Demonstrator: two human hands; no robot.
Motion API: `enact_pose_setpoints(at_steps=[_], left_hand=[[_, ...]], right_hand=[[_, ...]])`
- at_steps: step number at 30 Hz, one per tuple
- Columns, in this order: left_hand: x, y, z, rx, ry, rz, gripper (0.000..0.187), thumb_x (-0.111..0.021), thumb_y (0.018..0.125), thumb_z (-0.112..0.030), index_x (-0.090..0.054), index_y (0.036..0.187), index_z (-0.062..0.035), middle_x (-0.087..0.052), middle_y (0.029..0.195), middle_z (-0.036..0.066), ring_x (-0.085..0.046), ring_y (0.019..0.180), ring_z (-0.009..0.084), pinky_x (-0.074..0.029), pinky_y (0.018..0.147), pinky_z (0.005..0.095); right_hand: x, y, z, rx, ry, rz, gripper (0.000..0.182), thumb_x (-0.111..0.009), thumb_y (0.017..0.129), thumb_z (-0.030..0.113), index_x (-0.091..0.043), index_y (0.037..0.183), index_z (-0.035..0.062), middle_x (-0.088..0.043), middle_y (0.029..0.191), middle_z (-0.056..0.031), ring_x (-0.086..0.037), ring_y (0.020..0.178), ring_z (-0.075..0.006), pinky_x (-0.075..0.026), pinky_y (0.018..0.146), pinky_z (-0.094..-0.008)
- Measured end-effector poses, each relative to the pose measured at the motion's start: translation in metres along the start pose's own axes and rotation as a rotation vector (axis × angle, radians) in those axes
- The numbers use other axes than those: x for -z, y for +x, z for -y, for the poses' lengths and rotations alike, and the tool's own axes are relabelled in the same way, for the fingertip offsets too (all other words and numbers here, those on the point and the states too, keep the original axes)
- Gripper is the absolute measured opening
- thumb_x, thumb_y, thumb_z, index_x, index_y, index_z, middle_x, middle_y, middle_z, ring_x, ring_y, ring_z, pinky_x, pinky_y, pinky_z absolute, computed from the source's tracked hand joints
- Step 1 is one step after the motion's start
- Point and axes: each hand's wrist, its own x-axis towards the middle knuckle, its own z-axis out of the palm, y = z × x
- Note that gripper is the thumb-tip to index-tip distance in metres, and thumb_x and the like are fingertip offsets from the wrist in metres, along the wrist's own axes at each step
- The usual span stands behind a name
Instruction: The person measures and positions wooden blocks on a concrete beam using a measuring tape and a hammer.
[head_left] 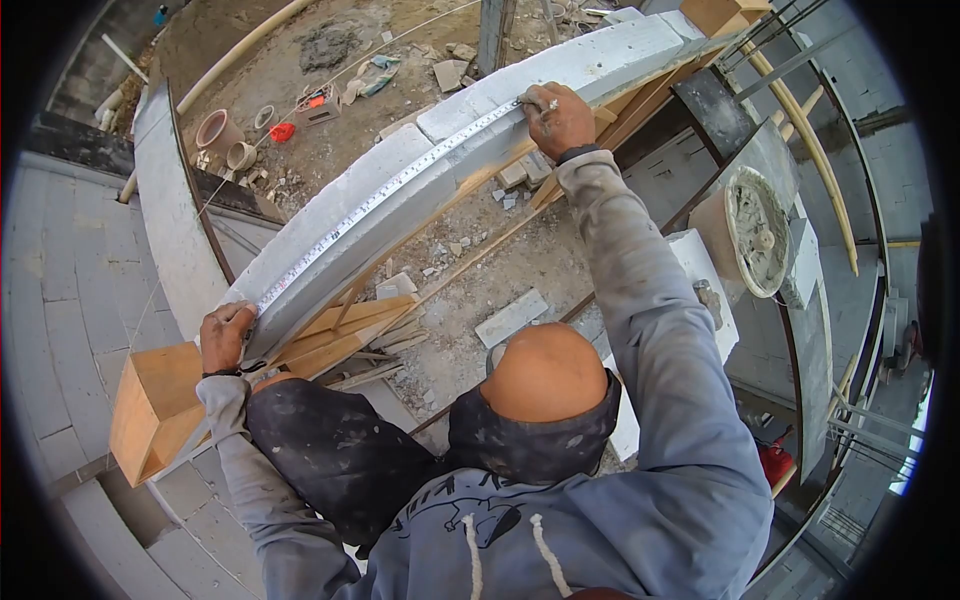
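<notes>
While a measuring tape (388, 187) stretches along the top of a pale block wall (590, 62), left hand (226, 337) with fingers grasping its near end, right hand (560, 120) with fingers clenched on its far end.

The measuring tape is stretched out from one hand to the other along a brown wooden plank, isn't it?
Not along a wooden plank: the head view shows the measuring tape along the top of the pale block wall, stretched out from the left hand to the right hand.
</notes>
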Motion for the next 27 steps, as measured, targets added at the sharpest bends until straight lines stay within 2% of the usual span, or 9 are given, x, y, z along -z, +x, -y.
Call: enact_pose_setpoints(at_steps=[18, 27], left_hand=[[-0.0005, -0.0009, -0.0009, -0.016, -0.023, -0.003, 0.037, -0.062, 0.077, -0.027, -0.067, 0.092, 0.0066, -0.063, 0.078, 0.009, -0.055, 0.073, 0.0164, -0.042, 0.069, 0.0277], [-0.0006, 0.0008, -0.001, 0.005, -0.02, -0.001, 0.036, -0.062, 0.077, -0.026, -0.067, 0.091, 0.0065, -0.063, 0.077, 0.008, -0.055, 0.072, 0.0159, -0.042, 0.069, 0.0275]], right_hand=[[-0.0016, -0.0006, 0.0042, -0.027, -0.04, -0.011, 0.007, -0.063, 0.076, 0.015, -0.061, 0.083, 0.0132, -0.057, 0.083, -0.0071, -0.057, 0.085, -0.0277, -0.049, 0.073, -0.0396], [-0.0063, 0.0015, 0.0007, 0.006, -0.036, 0.005, 0.01, -0.061, 0.076, 0.012, -0.06, 0.085, 0.0091, -0.057, 0.082, -0.0116, -0.057, 0.085, -0.0313, -0.048, 0.074, -0.041]])
